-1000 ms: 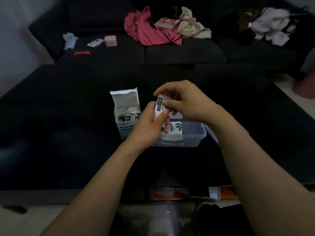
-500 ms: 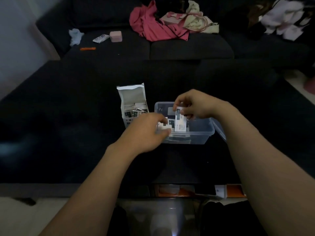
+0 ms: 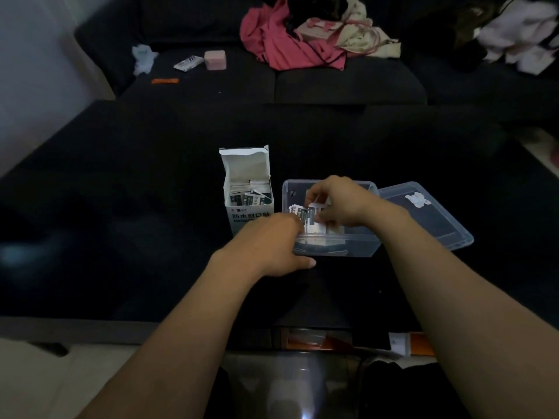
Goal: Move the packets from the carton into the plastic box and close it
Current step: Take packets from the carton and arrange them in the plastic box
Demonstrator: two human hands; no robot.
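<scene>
A white carton [image 3: 249,207] stands open on the black table, its flap up, with several packets [image 3: 248,196] inside. To its right is the clear plastic box [image 3: 338,249], open, with a few packets [image 3: 302,214] lying in it. My right hand [image 3: 338,201] reaches into the box with its fingers on the packets there. My left hand [image 3: 272,243] rests at the box's front left corner, fingers curled against the rim. The box's clear lid [image 3: 426,216] lies flat to the right of the box.
The black table [image 3: 121,222] stretches wide on both sides. Behind it a dark sofa holds a pink cloth [image 3: 281,43], a small pink case [image 3: 215,59], a tissue [image 3: 142,57] and an orange stick [image 3: 165,81]. Orange and white items [image 3: 402,343] lie under the table's near edge.
My right hand has brought packets down from above the box into it. My left hand has let go of them and dropped to the box's front left corner.
</scene>
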